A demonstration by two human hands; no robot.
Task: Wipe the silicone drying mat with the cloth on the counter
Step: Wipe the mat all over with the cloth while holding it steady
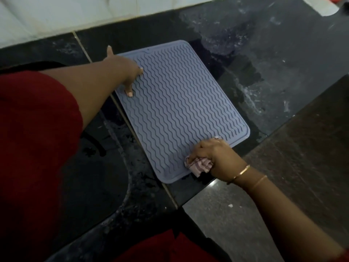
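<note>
A grey-blue silicone drying mat with wavy ridges lies flat on the black stone counter. My left hand presses on the mat's far left corner with its fingers spread and straight. My right hand grips a crumpled pink-and-white cloth and holds it down on the mat's near right corner. Most of the cloth is bunched under my fingers.
The counter shows wet streaks and pale smears to the right of the mat. A dark sink basin lies at the left, partly hidden by my red sleeve. The counter's front edge runs diagonally at the right, with floor below it.
</note>
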